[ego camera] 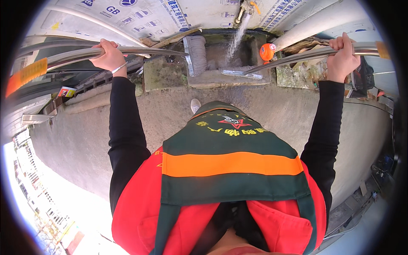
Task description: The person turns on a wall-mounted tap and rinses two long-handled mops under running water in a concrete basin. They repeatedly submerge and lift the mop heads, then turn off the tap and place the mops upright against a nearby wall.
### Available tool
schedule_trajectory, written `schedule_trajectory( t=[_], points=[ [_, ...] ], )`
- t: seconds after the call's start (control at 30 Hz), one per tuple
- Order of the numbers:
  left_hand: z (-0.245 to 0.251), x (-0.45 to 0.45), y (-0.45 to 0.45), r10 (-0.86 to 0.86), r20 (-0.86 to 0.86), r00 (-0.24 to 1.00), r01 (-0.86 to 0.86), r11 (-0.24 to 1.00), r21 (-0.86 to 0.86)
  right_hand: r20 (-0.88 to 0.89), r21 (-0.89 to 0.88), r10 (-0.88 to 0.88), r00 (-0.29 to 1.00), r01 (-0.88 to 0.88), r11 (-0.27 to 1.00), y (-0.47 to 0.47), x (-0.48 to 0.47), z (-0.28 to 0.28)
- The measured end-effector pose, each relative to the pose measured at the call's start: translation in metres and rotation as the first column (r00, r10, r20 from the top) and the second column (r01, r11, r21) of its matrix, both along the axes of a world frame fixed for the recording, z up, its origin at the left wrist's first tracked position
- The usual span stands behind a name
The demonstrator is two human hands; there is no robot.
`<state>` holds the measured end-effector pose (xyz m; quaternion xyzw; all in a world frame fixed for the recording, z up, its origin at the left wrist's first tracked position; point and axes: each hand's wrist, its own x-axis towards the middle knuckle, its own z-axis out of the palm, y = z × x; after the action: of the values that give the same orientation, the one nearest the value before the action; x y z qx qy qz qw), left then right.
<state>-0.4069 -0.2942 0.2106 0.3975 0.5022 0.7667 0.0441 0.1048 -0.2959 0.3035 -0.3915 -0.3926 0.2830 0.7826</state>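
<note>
My left hand [110, 55] is wrapped around the metal handle of one mop, whose grey string head [196, 55] rests at the left side of a concrete basin [229, 81]. In my right hand [343, 60] is the metal handle of a second mop. That mop's clamp bar [242, 74] lies along the basin's front rim, and most of its strings are hidden behind it. Water [237, 41] pours from a wall tap [248, 9] into the basin between the two mop heads. Both handles run outward and carry orange bands at their outer parts.
An orange plastic bottle [267, 52] with a white cap stands at the basin's right corner. White pipes [318, 22] slope along the printed wall panels [153, 16]. A black plastic bag [363, 76] is at the right. Concrete floor [153, 118], wet near the basin, surrounds my shoe [195, 105].
</note>
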Motion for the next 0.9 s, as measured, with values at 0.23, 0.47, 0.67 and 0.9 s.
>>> schedule_trajectory(
  t=[0.23,0.47,0.67,0.9],
  points=[
    [-0.006,0.035,0.008,-0.093,-0.048,0.994,0.095,0.995,0.03,0.205,0.094,-0.119,0.972,0.101,0.99,0.094,-0.029,0.058],
    [-0.013,0.037,0.025,-0.066,-0.062,0.996,0.069,0.997,0.044,0.096,0.234,0.016,0.995,-0.038,0.971,0.006,-0.058,-0.001],
    [-0.024,0.033,0.049,-0.069,-0.131,0.989,0.069,0.998,0.0,0.211,-0.259,0.137,0.968,-0.08,0.963,-0.101,-0.077,-0.135],
    [-0.029,0.055,0.066,-0.099,-0.214,0.972,0.11,0.993,0.04,0.144,-0.303,0.092,0.985,-0.045,0.952,-0.091,-0.053,-0.191]
  ],
)
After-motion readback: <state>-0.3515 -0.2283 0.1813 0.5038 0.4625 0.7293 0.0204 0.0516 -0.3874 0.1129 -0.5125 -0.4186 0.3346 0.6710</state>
